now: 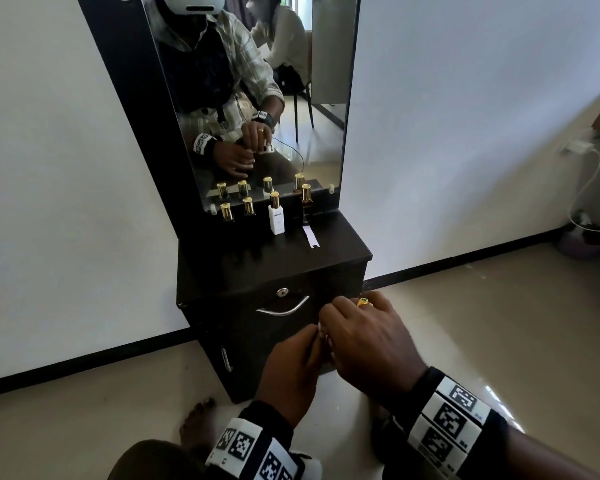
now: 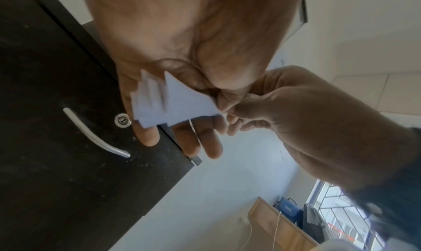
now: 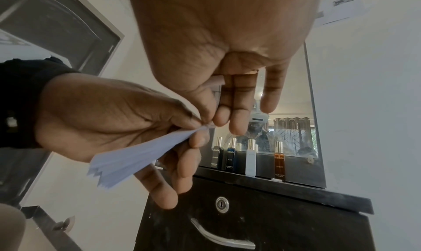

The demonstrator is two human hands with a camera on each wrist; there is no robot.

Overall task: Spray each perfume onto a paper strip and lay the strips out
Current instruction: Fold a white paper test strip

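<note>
Both hands meet in front of the dresser's drawer. My left hand (image 1: 310, 337) grips a fanned bunch of white paper strips (image 3: 132, 157), also shown as paper strips (image 2: 164, 101) in the left wrist view. My right hand (image 1: 326, 325) pinches the narrow end of the bunch between thumb and forefinger. On the dresser top (image 1: 340, 244) stand two black perfume bottles (image 1: 227, 212), a white bottle (image 1: 276, 216) and an amber bottle (image 1: 306, 202), all gold-capped. One paper strip (image 1: 310, 237) lies in front of the amber bottle.
The drawer has a curved metal handle (image 1: 283, 308) and a lock (image 1: 282, 292). A mirror (image 1: 257, 98) rises behind the bottles. My bare foot (image 1: 198, 420) rests on the tiled floor. A white cable (image 1: 586, 188) hangs on the right wall.
</note>
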